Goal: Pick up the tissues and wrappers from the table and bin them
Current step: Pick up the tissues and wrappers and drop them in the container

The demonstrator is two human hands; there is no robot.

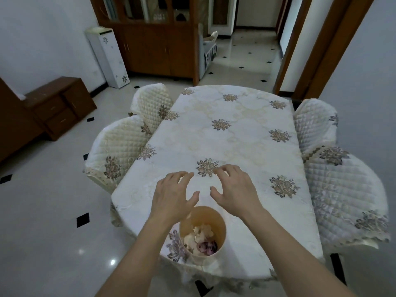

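1. tissues (198, 234), crumpled and pale, lie inside the round beige bin (205, 215) in the lower middle of the frame. a purple-patterned wrapper (208, 246) lies beside them at the bin's bottom. the bin stands on the near end of the table (235, 142).
2. at the far left, a dark wooden drawer unit (57, 106) sits on the tiled floor (42, 211).
3. two quilted chairs (120, 151) are tucked along the table's left side.
4. the left hand (171, 198) is over the table just beyond the bin, fingers spread wide, holding nothing.
5. the right hand (235, 192) is just beside it, fingers spread and slightly bent, also holding nothing. whether either hand touches the table cannot be told.
6. two further chairs (342, 200) line the table's right side.
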